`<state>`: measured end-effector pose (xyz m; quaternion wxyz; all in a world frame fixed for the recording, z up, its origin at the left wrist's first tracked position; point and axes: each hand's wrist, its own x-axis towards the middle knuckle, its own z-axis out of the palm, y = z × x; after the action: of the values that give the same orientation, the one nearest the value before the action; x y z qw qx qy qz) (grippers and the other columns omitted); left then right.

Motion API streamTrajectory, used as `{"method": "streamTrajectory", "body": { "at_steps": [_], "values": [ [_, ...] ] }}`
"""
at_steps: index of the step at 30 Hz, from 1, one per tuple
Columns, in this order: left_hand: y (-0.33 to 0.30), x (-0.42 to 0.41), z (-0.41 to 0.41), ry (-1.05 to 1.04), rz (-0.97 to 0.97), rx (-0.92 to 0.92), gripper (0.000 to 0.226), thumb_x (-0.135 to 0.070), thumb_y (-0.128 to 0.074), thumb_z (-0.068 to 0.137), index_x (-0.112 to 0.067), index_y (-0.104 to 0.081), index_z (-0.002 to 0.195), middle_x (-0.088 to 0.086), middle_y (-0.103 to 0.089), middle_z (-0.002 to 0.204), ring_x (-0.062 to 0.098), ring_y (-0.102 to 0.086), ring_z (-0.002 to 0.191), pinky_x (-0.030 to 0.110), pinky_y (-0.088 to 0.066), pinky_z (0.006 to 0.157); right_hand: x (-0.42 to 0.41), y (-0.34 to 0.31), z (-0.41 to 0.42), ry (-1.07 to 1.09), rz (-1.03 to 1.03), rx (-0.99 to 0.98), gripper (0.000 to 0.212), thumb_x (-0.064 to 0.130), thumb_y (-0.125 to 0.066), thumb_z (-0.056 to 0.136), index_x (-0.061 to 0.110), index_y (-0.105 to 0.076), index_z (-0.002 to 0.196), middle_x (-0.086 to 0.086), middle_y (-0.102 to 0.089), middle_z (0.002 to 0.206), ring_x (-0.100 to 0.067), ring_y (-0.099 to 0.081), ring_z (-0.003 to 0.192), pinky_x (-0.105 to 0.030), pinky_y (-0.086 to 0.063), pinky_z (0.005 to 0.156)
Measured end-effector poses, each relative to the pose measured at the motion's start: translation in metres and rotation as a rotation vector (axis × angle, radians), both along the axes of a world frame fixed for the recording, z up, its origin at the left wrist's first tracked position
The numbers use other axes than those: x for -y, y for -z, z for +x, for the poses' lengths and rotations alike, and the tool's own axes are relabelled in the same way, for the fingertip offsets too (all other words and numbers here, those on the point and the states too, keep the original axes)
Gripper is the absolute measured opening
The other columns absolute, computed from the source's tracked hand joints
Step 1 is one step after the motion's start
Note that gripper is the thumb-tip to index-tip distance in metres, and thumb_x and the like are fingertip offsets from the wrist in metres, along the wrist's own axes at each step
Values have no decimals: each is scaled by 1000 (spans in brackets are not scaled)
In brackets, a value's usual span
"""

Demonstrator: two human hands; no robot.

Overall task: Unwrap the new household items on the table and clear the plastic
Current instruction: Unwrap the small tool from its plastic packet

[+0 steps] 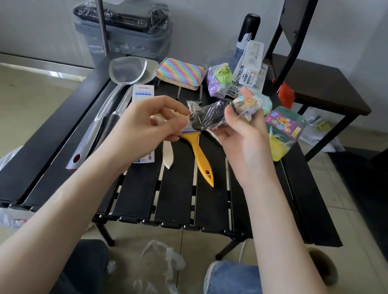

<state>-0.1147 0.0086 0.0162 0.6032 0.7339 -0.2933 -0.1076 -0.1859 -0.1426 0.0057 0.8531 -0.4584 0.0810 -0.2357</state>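
I hold the packet above the tabletop, over the yellow brush. My right hand clamps its far end; my left hand pinches the twisted film tail. The packet looks light and soft, its film slippery. Best grip, I judge: the tail knot, pulling away from the right hand.

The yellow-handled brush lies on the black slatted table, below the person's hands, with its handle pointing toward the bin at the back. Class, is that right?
Not quite. In the head view the yellow-handled brush lies on the table below the hands, but its handle points toward the person, not toward the bin.
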Motion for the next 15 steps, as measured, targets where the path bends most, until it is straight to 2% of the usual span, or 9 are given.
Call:
{"method": "streamTrajectory", "body": {
  "at_steps": [2, 4, 6, 8, 10, 12, 13, 15],
  "values": [
    [1, 0, 1, -29, 17, 34, 13, -9, -62, 91, -19, -68, 96, -6, -57, 73, 5, -64, 66, 23, -58, 69, 0, 2, 0, 13, 6, 7, 40, -4, -56, 89, 17, -47, 122, -6, -64, 107, -24, -64, 102, -42, -53, 95],
    [5, 0, 2, -86, 52, 156, 13, -15, -63, 91, -22, -68, 101, -13, -61, 80, 4, -64, 75, 26, -55, 76, 0, 1, 0, 32, -35, 9, 40, 0, -62, 86, 12, -45, 121, -7, -66, 106, -26, -65, 104, -42, -54, 94],
    [6, 0, 0, -93, 62, 303, 22, -26, -67, 88, -27, -62, 110, -19, -59, 101, -1, -59, 94, 16, -47, 85, 2, -2, -1, 46, -82, 8, 39, 3, -63, 88, 10, -44, 122, -6, -67, 106, -25, -66, 104, -38, -56, 89],
    [7, 2, -4, -60, 58, 491, 38, -34, -72, 83, -24, -58, 117, -16, -51, 115, 1, -52, 108, 8, -38, 90, 2, -4, -3, 33, -109, -5, 37, 7, -63, 88, 10, -45, 120, -7, -68, 104, -24, -68, 98, -36, -58, 84],
    [11, 8, -9, -85, 67, 684, 41, -37, -74, 79, -14, -61, 112, -3, -53, 114, 11, -51, 107, 17, -40, 92, -2, -3, -4, 0, -129, -15, 39, 13, -66, 81, 10, -47, 115, -8, -69, 99, -23, -69, 90, -34, -59, 76],
    [15, 13, -13, -171, 84, 769, 33, -38, -72, 79, -13, -64, 99, 1, -56, 105, 19, -53, 100, 33, -44, 85, -7, -2, -3, -19, -164, -38, 41, 20, -69, 73, 10, -49, 108, -7, -70, 92, -22, -70, 82, -29, -57, 68],
    [16, 14, -13, -210, 83, 780, 27, -36, -71, 80, -14, -65, 93, 0, -57, 100, 19, -53, 96, 36, -45, 81, -9, -2, -2, -24, -180, -45, 42, 22, -70, 71, 10, -50, 106, -7, -70, 90, -21, -69, 80, -27, -56, 66],
    [16, 15, -11, -243, 67, 752, 18, -31, -71, 82, -14, -67, 84, 0, -57, 93, 14, -53, 89, 32, -45, 76, -10, -2, -1, -33, -211, -42, 39, 23, -70, 70, 9, -53, 103, -8, -69, 88, -20, -69, 80, -29, -57, 67]
  ]
}}
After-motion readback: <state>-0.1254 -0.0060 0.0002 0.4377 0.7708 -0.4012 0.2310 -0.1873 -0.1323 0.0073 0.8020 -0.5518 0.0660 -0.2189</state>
